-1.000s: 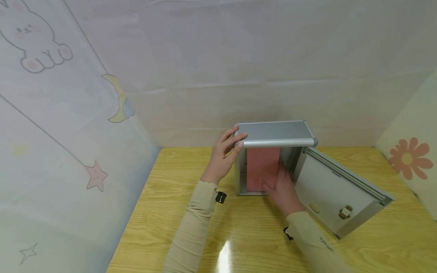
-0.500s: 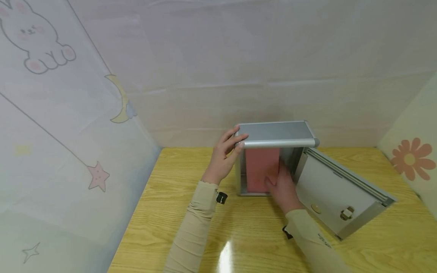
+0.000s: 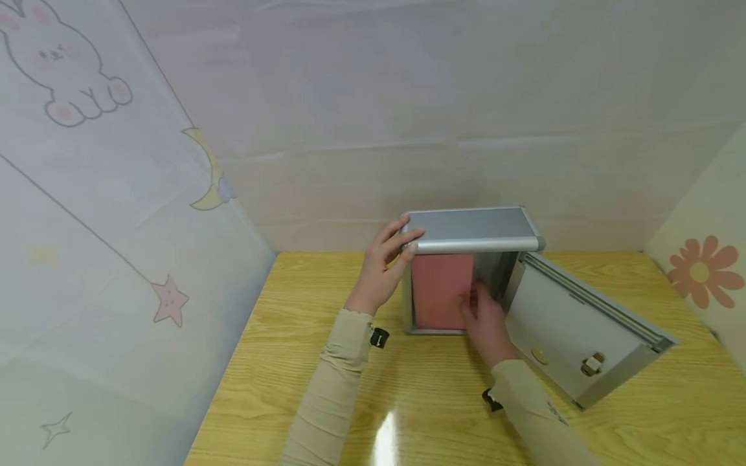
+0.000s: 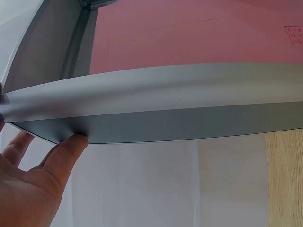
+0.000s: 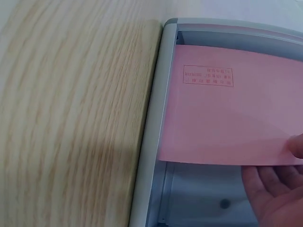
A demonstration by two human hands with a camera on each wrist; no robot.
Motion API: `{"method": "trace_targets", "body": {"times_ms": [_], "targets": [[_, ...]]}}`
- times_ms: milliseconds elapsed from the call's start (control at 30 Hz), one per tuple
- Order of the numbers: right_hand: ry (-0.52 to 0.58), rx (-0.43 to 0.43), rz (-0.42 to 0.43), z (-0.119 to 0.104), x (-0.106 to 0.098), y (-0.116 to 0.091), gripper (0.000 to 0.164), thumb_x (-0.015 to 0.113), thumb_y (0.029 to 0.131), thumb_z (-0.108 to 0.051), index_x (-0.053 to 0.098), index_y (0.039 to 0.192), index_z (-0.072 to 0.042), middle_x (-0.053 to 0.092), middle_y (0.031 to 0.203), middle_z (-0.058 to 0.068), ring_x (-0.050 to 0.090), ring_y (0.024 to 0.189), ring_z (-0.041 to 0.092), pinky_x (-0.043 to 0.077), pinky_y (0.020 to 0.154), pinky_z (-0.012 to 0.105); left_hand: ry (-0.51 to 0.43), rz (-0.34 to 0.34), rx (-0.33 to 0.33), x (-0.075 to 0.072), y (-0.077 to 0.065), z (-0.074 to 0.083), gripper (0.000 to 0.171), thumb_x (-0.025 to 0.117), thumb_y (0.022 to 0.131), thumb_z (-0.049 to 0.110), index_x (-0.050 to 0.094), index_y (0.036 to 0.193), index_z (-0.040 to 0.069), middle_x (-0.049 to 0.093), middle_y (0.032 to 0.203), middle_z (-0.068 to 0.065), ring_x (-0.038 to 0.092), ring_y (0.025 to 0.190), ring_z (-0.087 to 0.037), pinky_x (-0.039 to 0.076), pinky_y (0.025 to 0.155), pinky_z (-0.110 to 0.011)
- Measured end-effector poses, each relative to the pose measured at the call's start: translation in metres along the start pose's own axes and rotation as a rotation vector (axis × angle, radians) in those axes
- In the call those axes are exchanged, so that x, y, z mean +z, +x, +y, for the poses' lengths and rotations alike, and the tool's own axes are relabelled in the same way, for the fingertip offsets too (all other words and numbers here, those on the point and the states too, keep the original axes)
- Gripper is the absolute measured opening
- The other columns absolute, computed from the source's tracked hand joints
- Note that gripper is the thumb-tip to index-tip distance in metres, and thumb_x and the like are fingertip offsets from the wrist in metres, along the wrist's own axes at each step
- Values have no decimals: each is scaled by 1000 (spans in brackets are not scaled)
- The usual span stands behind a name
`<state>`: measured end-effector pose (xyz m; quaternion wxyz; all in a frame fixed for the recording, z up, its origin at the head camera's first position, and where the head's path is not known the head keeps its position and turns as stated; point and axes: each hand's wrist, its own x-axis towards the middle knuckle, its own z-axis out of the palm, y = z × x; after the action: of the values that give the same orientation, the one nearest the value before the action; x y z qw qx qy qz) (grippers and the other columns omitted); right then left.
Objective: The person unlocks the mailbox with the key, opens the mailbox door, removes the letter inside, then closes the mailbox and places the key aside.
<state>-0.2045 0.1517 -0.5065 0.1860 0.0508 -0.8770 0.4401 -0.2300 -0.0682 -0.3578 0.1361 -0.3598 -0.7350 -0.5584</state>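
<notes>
A grey metal letter box (image 3: 474, 223) stands on the table, its front door (image 3: 574, 323) swung out to the right. Upright inside, toward the left wall, is a pink envelope (image 3: 443, 291) with a small red printed box on its face. My left hand (image 3: 375, 275) grips the box's top left corner; in the left wrist view one fingertip of that hand (image 4: 33, 194) presses the top panel. At the envelope's right edge, my right hand (image 3: 486, 327) pinches it. The right wrist view has the thumb on the envelope's face (image 5: 227, 118) and the fingers behind its edge.
The door carries a lock (image 3: 592, 364) on its inner side and juts over the right part of the wooden table (image 3: 303, 362). A pale fabric wall (image 3: 373, 129) stands right behind the box, with printed side walls left and right.
Inside the box, the pink envelope has shifted left, toward the left wall. The right hand's fingers have come to its right edge. The left hand has kept its place.
</notes>
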Motion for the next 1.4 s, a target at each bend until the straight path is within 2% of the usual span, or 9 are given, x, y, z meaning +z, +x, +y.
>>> {"method": "trace_targets", "body": {"times_ms": [167, 233, 367, 567, 733, 867, 1100, 1333, 1400], "targets": [[34, -62, 16, 0, -1, -1, 18, 54, 100, -15, 54, 110, 0, 64, 101, 19, 63, 96, 35, 53, 78, 47, -2, 2, 1, 0, 0, -1, 31, 52, 98, 1, 59, 128, -3, 34, 148, -20, 34, 136, -34, 39, 103, -41], [37, -93, 28, -1, -2, -1, 17, 55, 99, -13, 55, 109, 0, 64, 101, 19, 64, 96, 34, 53, 77, 47, 3, 7, 2, 1, 0, -7, 31, 52, 99, 4, 59, 128, -1, 35, 148, -18, 34, 136, -31, 39, 103, -41], [7, -130, 53, -6, -7, -1, 15, 56, 98, -10, 56, 109, 0, 66, 101, 19, 65, 93, 34, 53, 74, 47, 5, 17, 9, 0, -1, -8, 31, 52, 99, 4, 60, 128, -1, 35, 148, -18, 33, 136, -31, 39, 103, -43], [-67, -112, 31, -18, -23, -3, 15, 54, 99, -8, 54, 112, -1, 65, 105, 19, 64, 93, 32, 52, 73, 48, -7, 18, 2, -1, -2, -1, 30, 52, 99, 4, 59, 127, -3, 35, 147, -21, 32, 137, -32, 39, 103, -41], [-108, -169, 40, -26, -40, -9, 13, 55, 97, -4, 53, 110, -1, 65, 102, 18, 63, 84, 29, 51, 68, 47, -26, 17, 10, -1, -2, -2, 30, 51, 99, 2, 59, 127, -4, 34, 147, -21, 31, 137, -33, 38, 104, -41], [-151, -201, 78, -29, -51, -17, 13, 57, 96, -2, 54, 108, -2, 66, 96, 15, 63, 75, 25, 50, 61, 43, -19, 14, 14, -1, -2, -2, 30, 51, 98, 1, 58, 127, -4, 34, 147, -21, 31, 137, -33, 38, 104, -41], [-167, -193, 31, -34, -69, -37, 13, 55, 97, -3, 54, 110, -2, 64, 98, 13, 65, 83, 28, 52, 63, 43, -8, 9, 10, 0, -1, -3, 30, 52, 99, 5, 59, 128, -3, 35, 147, -21, 34, 135, -32, 39, 103, -41], [-255, -234, 12, -41, -82, -60, 16, 59, 94, 1, 56, 108, -6, 62, 90, 7, 57, 61, 15, 47, 52, 32, -1, 9, 5, 0, -1, -2, 31, 52, 99, 5, 59, 128, -2, 35, 147, -20, 35, 135, -33, 39, 102, -44], [-285, -258, 14, -43, -84, -65, 20, 63, 90, 4, 57, 107, -5, 62, 90, 8, 58, 61, 15, 46, 50, 32, 1, 9, 5, 0, -1, -2, 31, 52, 99, 5, 59, 128, -1, 34, 148, -20, 35, 135, -33, 39, 102, -45]]}}
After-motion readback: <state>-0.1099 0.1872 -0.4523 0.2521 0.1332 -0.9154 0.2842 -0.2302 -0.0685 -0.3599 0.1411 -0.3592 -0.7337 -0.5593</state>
